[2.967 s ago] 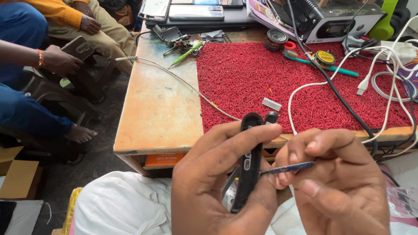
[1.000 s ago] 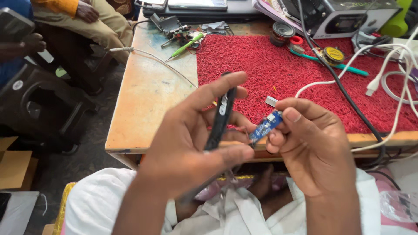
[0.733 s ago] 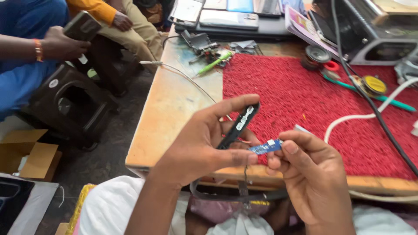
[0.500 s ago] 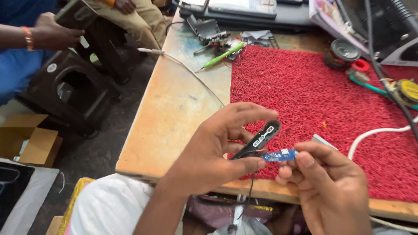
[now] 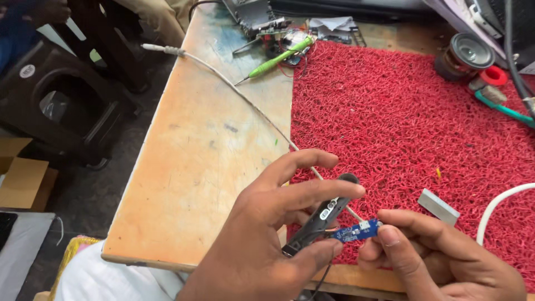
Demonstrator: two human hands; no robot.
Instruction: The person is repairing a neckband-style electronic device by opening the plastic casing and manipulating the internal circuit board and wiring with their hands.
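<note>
— What have you got in your left hand (image 5: 262, 239)?

— Your fingers are clamped round a slim black casing (image 5: 323, 218), held tilted over the near edge of the red mat (image 5: 401, 122).

— And your right hand (image 5: 440, 259)?

— It pinches a small blue circuit board (image 5: 354, 231), whose end touches the casing. Farther out, a white cable (image 5: 234, 89) crosses the wooden table (image 5: 189, 167), with a green screwdriver (image 5: 278, 56) near the far edge.

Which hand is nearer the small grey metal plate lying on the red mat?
Right. The right hand sits just below the small grey metal plate; the left hand is further left, holding the black casing.
</note>
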